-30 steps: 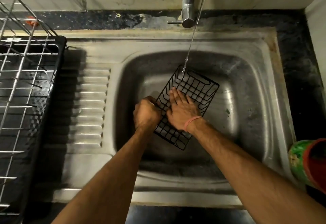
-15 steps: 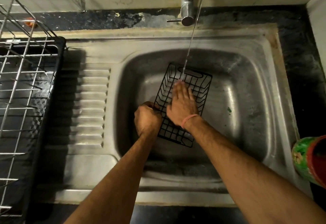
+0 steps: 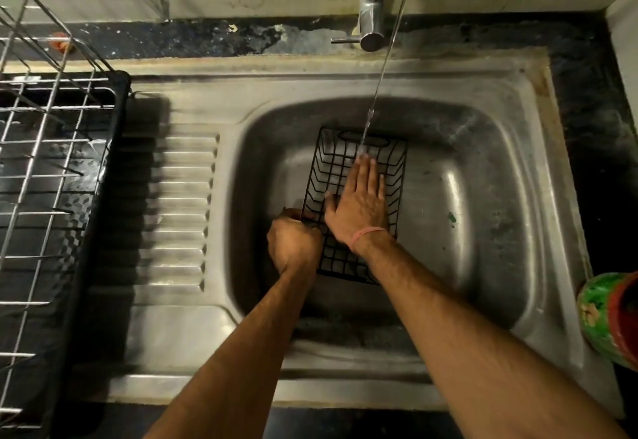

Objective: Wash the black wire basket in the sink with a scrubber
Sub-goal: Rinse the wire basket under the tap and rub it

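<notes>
The black wire basket (image 3: 359,169) is held low in the steel sink (image 3: 483,231), under the thin water stream (image 3: 383,69) from the chrome tap (image 3: 374,0). Its left rim is gripped by the curled left hand (image 3: 293,245); the right hand (image 3: 362,207) is laid flat on the grid, fingers straight and together. No scrubber is seen. The basket should be kept steady and every wire rubbed under the stream

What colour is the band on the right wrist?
The band on the right wrist is pink, seen best in the head view.
</notes>
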Tool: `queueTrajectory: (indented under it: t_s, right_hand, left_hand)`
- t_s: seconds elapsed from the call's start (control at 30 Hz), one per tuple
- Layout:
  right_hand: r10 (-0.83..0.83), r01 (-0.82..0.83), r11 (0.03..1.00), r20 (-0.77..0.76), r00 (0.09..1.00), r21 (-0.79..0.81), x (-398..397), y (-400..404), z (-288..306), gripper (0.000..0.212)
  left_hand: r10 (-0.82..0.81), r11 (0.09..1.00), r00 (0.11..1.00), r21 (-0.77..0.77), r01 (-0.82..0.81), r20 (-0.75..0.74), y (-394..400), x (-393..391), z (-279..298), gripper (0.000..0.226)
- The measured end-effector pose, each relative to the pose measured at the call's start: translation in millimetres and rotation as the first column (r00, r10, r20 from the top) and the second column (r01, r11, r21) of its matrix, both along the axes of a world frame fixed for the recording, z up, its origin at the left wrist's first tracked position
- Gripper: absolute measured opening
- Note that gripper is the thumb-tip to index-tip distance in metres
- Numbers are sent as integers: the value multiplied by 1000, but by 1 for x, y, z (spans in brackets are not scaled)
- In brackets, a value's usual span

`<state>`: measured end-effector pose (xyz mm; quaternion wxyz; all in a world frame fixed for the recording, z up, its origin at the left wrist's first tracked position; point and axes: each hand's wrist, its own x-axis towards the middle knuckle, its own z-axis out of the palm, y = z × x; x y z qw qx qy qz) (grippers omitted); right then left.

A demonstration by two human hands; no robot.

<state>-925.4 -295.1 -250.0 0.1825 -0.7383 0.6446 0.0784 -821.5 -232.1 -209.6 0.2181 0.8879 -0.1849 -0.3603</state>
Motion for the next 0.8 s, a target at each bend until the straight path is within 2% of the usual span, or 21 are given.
queueTrajectory:
  t_s: [0.07,0.13,0.2,0.27,0.3,0.37,0.47,0.57,0.63,0.7,0.73,0.8]
  right_hand:
    - [68,-70,997,-43,997,-37,6,8,-6,91]
    - [192,-191,981,14,981,-45,-1,6,-12,87]
    - [95,-92,995,66,993,-47,-7,1,-10,86]
    - [-97,98,995,53,994,-14,-5,2,-7,90]
    - [-125,126,992,27,992,-11,-1,2,-6,93]
    - [-29,29,999,1,1000,-23,3,3,-9,95]
    - [193,-191,981,46,980,-44,-7,-5,-13,90]
    - [98,-95,994,59,993,-63,-12,-12,-13,101]
    - [21,-19,999,41,999,-49,-7,-12,-14,111]
    - [27,-26,999,21,999,-37,-7,-12,-18,114]
    - [43,-43,998,18,999,-37,-10,-13,-19,113]
    - [72,-71,997,31,997,-31,-15,-14,-20,107]
  left_hand:
    - [0,1000,1000,-3,0,-1,-1,-2,1,28]
    - [11,1000,1000,-6,-10,19,1,-3,1,34]
    - [24,1000,999,-11,-24,23,1,-3,2,35]
    - [15,1000,1000,-12,-15,8,2,-4,1,37]
    - [20,1000,1000,-9,-20,-2,3,-6,2,38]
    - [32,999,999,-4,-32,-11,5,-10,4,31]
    - [85,996,996,20,-85,-8,9,-10,2,29]
    - [44,995,997,96,-37,-65,7,-11,1,23]
    - [-46,991,996,118,55,-75,3,-14,3,32]
    - [-139,980,990,138,140,-19,-1,-15,5,50]
    - [-165,980,986,117,164,2,-4,-15,7,59]
    - [-137,990,991,-32,137,-4,-12,-11,9,72]
